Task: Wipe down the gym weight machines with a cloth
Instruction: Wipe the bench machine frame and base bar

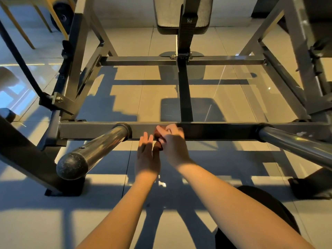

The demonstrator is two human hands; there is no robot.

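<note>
1. The weight machine point(77, 56) fills my view: a grey steel frame standing on a tiled floor point(125, 97), with a black pad point(168, 15) at the top centre.
2. Its near crossbar point(224, 131) runs left to right across the picture. That is the long axis any wiping stroke has to follow.
3. Two chrome pegs stick out of the bar toward me, the left peg point(100, 146) and the right peg point(296, 146). Both hands work between them.
4. My right hand point(174, 142) has its fingers curled round the cloth and holds it against the front face of the bar, so it is the nearer hand for the stroke.
5. My left hand point(146, 159) sits just beside it, a little lower, with its fingers straight and gripping nothing. I can't tell whether it touches the cloth.
6. The cloth point(158, 145), reddish-brown and bunched, lies on the bar nearer the left peg, so most of the unwiped run, I judge, lies to the right.
7. I see no bucket or other container.
</note>
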